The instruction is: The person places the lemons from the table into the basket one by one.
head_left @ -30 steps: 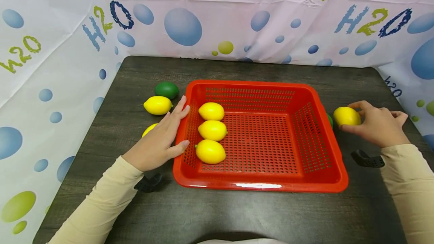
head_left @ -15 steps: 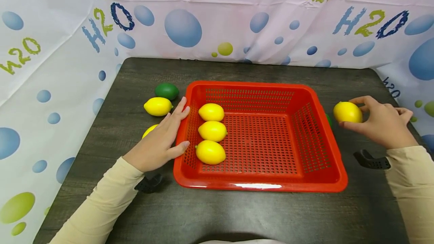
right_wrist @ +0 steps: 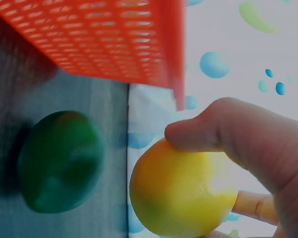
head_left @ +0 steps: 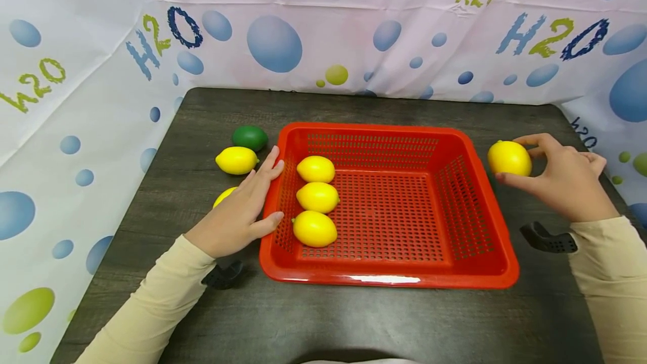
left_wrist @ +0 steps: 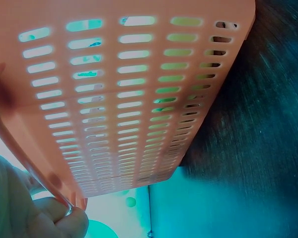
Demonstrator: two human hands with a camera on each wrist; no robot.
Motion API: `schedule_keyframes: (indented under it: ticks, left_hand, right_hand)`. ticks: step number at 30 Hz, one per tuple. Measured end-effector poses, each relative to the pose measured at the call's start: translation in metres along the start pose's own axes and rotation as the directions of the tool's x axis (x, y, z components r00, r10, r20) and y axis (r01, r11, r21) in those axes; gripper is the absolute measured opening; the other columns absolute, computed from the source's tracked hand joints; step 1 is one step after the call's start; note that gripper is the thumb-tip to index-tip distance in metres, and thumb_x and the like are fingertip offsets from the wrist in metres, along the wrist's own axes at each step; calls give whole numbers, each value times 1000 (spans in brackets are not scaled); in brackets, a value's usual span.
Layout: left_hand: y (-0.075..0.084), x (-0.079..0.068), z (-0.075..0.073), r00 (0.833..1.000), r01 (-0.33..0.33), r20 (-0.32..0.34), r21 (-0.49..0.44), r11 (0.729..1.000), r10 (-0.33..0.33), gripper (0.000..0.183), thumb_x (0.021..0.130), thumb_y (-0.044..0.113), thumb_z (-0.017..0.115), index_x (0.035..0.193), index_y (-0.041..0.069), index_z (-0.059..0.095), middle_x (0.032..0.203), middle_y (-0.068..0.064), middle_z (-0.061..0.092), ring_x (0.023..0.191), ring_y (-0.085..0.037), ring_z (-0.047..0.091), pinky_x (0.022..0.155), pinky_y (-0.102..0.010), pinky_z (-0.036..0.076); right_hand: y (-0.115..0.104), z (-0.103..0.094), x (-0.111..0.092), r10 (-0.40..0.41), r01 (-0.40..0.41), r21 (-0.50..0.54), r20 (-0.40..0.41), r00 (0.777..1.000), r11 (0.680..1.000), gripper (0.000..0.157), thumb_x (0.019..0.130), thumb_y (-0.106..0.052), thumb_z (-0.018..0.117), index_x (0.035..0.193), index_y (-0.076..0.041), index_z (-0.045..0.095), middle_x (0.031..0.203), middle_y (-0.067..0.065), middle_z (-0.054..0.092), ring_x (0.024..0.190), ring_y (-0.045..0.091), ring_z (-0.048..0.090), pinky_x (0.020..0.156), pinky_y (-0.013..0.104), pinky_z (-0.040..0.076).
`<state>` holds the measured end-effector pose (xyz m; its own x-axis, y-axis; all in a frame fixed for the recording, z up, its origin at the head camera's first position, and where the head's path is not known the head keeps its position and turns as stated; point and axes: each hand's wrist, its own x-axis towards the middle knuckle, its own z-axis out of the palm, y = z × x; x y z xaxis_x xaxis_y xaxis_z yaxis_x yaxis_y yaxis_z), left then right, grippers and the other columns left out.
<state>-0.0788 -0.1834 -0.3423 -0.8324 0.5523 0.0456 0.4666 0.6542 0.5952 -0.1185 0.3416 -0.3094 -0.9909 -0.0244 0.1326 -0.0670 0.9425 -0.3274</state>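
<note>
My right hand point(head_left: 563, 176) pinches a yellow lemon point(head_left: 509, 158) between thumb and fingers, just right of the red plastic basket point(head_left: 389, 280). In the right wrist view, the lemon point(right_wrist: 181, 193) is held up, apart from the table. Beside it a dark green lime-like fruit point(right_wrist: 62, 163) lies on the table, near the basket's outer wall point(right_wrist: 104, 47). My left hand point(head_left: 235, 212) rests along the basket's left rim, fingers extended and thumb spread. Inside the basket, three lemons point(head_left: 317, 198) form a column against the left wall.
Left of the basket, a green fruit point(head_left: 250, 137) and a lemon point(head_left: 236, 160) lie on the dark wooden table point(head_left: 354, 319). Another lemon point(head_left: 222, 196) is partly covered by my left hand. A printed sheet point(head_left: 333, 27) borders the table at the back and sides.
My right hand has lifted the lemon off the table beside the basket and carried it slightly up and toward the basket's right rim. The left hand stays put.
</note>
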Motion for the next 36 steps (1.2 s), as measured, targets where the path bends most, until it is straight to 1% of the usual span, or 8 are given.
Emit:
schedule_keyframes:
  ticks: [5, 9, 17, 21, 26, 32, 36]
  left_hand:
    - [-1, 0, 1, 1000, -5, -5, 2, 1000, 5, 83, 101, 27, 58, 165, 5, 9, 173, 1, -10, 158, -24, 7, 125, -57, 11]
    - [-2, 0, 2, 1000, -9, -5, 2, 1000, 9, 83, 101, 27, 58, 165, 5, 9, 173, 1, -10, 158, -24, 7, 125, -56, 11]
    - [-1, -1, 2, 1000, -9, -7, 0, 1000, 9, 83, 101, 27, 59, 165, 5, 10, 173, 1, -10, 158, -24, 8, 125, -56, 11]
    - [-2, -1, 2, 1000, -6, -8, -4, 1000, 6, 83, 101, 26, 58, 165, 5, 10, 173, 1, -9, 158, -24, 8, 125, -56, 11]
    - [-1, 0, 1, 1000, -3, -5, -4, 1000, 3, 83, 101, 27, 57, 165, 5, 9, 173, 1, -9, 158, -24, 8, 125, -56, 11]
    - [-1, 0, 2, 1000, -4, -6, -3, 1000, 4, 84, 101, 27, 57, 165, 6, 8, 173, 1, -9, 158, -24, 8, 125, -57, 11]
    - [-1, 0, 1, 1000, -1, -5, -2, 1000, 1, 84, 101, 27, 58, 165, 6, 9, 173, 1, -9, 158, -24, 7, 125, -57, 11]
  right_hand:
    - [-11, -1, 1, -35, 35, 20, -12, 999, 999, 76, 82, -27, 87, 135, 11, 48, 118, 47, 55, 103, 60, 43, 91, 76, 8]
    - [-19, -2, 0, -45, 45, 29, -19, 999, 999, 75, 82, -23, 87, 135, 11, 48, 119, 47, 54, 106, 63, 41, 96, 79, 5]
    - [-27, -6, 3, -75, 77, 51, -50, 996, 996, 72, 79, -19, 89, 133, 8, 51, 120, 44, 57, 109, 60, 44, 99, 77, 4]
    - [-33, -9, 5, -96, 99, 55, -54, 994, 994, 71, 79, -18, 89, 133, 7, 51, 121, 42, 57, 110, 59, 44, 100, 78, 4]
    - [-39, -9, 7, -138, 142, 75, -58, 989, 987, 70, 77, -16, 90, 132, 5, 52, 124, 38, 58, 111, 56, 44, 101, 77, 5]
    - [-46, -8, 12, -196, 201, 92, -61, 979, 975, 71, 75, -18, 91, 133, 2, 56, 128, 33, 60, 114, 55, 43, 99, 72, 8]
    - [-51, -9, 15, -206, 211, 94, -59, 977, 973, 71, 75, -18, 92, 134, 2, 56, 129, 32, 61, 116, 56, 42, 99, 71, 7]
